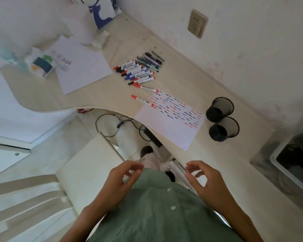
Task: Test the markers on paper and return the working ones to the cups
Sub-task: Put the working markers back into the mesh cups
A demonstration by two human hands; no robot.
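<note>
Since they are slim plastic cylinders with snap-on caps, the white-barrelled markers with red, blue and black caps (136, 73) should be light and stiff, a little slick along the barrel and apt to roll on a smooth top. A pinch at mid-barrel looks the safest hold, leaving the cap end free to be pulled off. They lie in a loose heap on the pale beige curved counter (98, 96), with a cluster of darker pens (151, 60) just beyond them. Two red-capped markers lie apart from the heap: one (144, 87) reaches the top corner of the white test sheet covered in red, blue and black squiggles (171, 117), the other (142, 100) has its end on the sheet's edge. The two black mesh cups (222, 119) stand side by side just past the far end of that sheet and look empty, though their depths are dark.

The left hand (120, 179) and right hand (204, 180) hover close to the green shirt, short of the counter edge, fingers loosely curled and holding nothing. Every marker is well apart from both hands; the stray pair lies nearest, ahead of the left hand, while the cups sit ahead of the right.
</note>
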